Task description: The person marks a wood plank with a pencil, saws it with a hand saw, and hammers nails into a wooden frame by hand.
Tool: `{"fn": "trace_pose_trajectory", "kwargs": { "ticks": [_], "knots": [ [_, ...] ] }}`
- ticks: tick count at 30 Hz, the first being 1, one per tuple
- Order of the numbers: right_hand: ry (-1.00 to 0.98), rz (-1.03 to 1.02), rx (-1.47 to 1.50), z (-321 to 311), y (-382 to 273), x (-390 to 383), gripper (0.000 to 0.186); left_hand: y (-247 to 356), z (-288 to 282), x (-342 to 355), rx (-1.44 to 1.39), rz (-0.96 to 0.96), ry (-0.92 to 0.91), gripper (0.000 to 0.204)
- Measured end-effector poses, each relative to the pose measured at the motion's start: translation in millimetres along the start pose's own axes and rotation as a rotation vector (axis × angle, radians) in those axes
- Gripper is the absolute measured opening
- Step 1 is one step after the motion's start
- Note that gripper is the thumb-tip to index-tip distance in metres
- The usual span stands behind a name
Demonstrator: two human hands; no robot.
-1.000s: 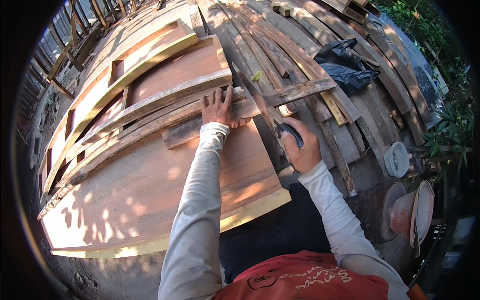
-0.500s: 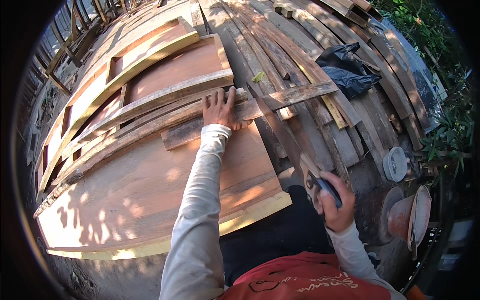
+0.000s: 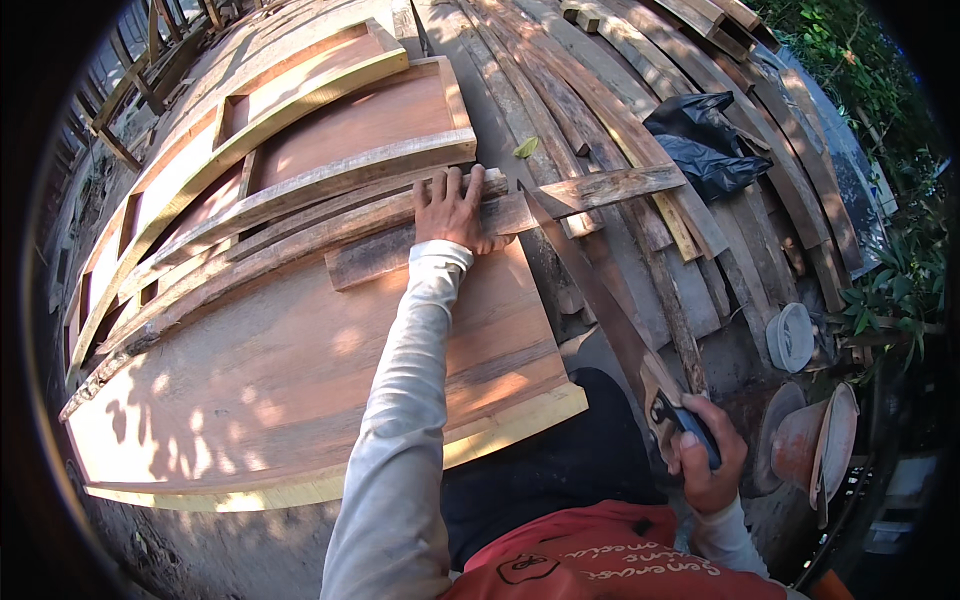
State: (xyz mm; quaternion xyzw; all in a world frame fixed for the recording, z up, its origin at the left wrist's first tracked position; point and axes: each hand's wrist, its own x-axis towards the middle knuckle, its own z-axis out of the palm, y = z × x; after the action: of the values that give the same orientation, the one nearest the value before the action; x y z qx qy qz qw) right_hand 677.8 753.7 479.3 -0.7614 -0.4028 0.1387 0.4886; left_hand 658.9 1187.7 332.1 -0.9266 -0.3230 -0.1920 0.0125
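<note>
My left hand (image 3: pixel 448 212) grips stacked wooden strips (image 3: pixel 245 262) and a short board (image 3: pixel 370 258) that lie on a pale plywood panel (image 3: pixel 320 360), its fingers curved over the top. My right hand (image 3: pixel 712 455) is closed round the dark handle of a handsaw (image 3: pixel 590 285). The long blade runs diagonally up from that hand, its tip at the board beside my left hand, where the wood (image 3: pixel 615 188) extends right over loose planks. Whether the teeth are in the wood I cannot tell.
Framed panels (image 3: pixel 350 110) lie beyond my left hand. Many planks (image 3: pixel 760 260) cover the right and back, with a black plastic bag (image 3: pixel 700 140) on them. A plastic tub (image 3: pixel 788 335), stacked dirty containers (image 3: pixel 805 445) and plants (image 3: pixel 895 300) line the right edge.
My right hand has pulled the saw down and right, toward my body, showing much more of the blade. My left hand has stayed on the wood; the whole view has shifted slightly.
</note>
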Motion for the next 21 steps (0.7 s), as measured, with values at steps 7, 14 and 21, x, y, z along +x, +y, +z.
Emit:
{"fn": "trace_pose_trajectory", "kwargs": {
  "ticks": [7, 14, 21],
  "knots": [
    [0.020, 0.046, 0.102, 88.0, 66.5, 170.1, 0.034, 9.7, 21.0, -7.2, -0.069, -0.010, 0.033, 0.126],
    [0.009, -0.001, 0.014, 14.6, 2.3, 0.5, 0.038, -17.6, 12.1, -0.4, -0.019, 0.021, 0.049, 0.126],
    [0.011, 0.154, 0.317, 92.3, 57.2, 191.5, 0.029, 7.3, 27.7, -0.4, -0.058, -0.002, 0.055, 0.125]
  ]
}}
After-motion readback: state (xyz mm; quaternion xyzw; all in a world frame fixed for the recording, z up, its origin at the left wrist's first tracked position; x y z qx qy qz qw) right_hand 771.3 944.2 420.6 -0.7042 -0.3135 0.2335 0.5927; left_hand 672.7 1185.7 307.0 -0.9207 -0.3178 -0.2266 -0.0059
